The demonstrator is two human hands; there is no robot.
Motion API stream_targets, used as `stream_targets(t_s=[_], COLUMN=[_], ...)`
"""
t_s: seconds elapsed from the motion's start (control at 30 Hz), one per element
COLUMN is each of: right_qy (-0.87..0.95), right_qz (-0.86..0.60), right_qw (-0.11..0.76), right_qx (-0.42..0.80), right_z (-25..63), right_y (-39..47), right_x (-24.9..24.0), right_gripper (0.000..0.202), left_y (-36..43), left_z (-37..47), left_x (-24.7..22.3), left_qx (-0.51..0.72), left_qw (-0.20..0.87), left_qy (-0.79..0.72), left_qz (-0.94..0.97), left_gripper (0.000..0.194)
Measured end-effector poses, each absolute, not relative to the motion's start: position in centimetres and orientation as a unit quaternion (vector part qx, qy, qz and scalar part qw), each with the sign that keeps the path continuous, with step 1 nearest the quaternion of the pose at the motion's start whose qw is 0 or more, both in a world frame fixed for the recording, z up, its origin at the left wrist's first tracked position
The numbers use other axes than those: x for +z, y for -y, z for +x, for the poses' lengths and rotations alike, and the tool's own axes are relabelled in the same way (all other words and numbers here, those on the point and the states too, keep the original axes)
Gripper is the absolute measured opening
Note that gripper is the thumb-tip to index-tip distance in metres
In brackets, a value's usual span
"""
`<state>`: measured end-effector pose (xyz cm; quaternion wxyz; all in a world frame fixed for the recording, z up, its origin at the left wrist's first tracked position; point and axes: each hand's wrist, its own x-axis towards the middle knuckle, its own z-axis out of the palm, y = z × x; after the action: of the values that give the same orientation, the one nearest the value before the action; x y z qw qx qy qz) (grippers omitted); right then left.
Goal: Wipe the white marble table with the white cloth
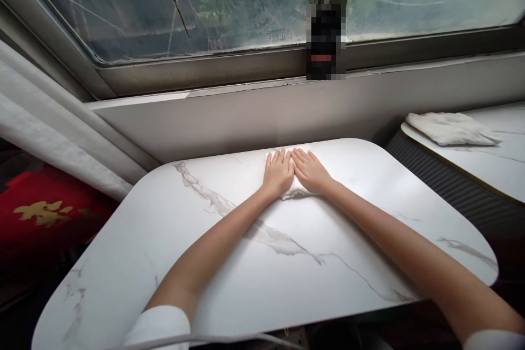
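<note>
Both forearms extend across the marble table (pixel 164 240), left hand (pixel 278 171) and right hand (pixel 310 170) flat, fingers together, side by side pressing a white cloth (pixel 294 191) near the far edge below the window (pixel 184 5).

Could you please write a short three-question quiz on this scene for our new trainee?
1. True or false: both hands lie flat, side by side, on a white cloth on the marble table.
2. Where is the second cloth? A) on the windowsill B) on the table at the right C) on the red cushion
3. Fill in: the left hand and right hand lie near the table's ____ edge.

Key: 1 true; 2 B; 3 far (window side).
</note>
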<state>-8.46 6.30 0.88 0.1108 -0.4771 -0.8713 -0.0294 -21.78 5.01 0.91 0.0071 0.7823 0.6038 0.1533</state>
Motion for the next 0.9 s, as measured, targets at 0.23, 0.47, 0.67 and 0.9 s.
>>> stream_targets(t_s=[0.23,0.47,0.67,0.9], right_qy=[0.897,0.879,0.839,0.828], right_qz=[-0.418,-0.457,-0.536,-0.551], right_qw=[0.13,0.128,0.089,0.089], right_qx=[-0.061,-0.053,-0.02,-0.05], right_z=[-1.8,-0.2,-1.5,-2.0], right_y=[8.3,12.1,-0.9,-11.3], right_x=[1.0,0.8,0.9,1.3], right_gripper=[0.058,0.063,0.054,0.054], left_y=[9.2,11.4,-0.5,-11.5], left_z=[-18.6,-17.7,-15.6,-14.5], left_x=[1.9,2.5,1.3,1.4], left_qx=[0.148,0.119,0.158,0.156], left_qw=[0.097,0.148,0.068,0.038], left_qy=[-0.49,-0.449,-0.548,-0.588], left_qz=[0.853,0.873,0.819,0.793], left_gripper=[0.059,0.06,0.054,0.051])
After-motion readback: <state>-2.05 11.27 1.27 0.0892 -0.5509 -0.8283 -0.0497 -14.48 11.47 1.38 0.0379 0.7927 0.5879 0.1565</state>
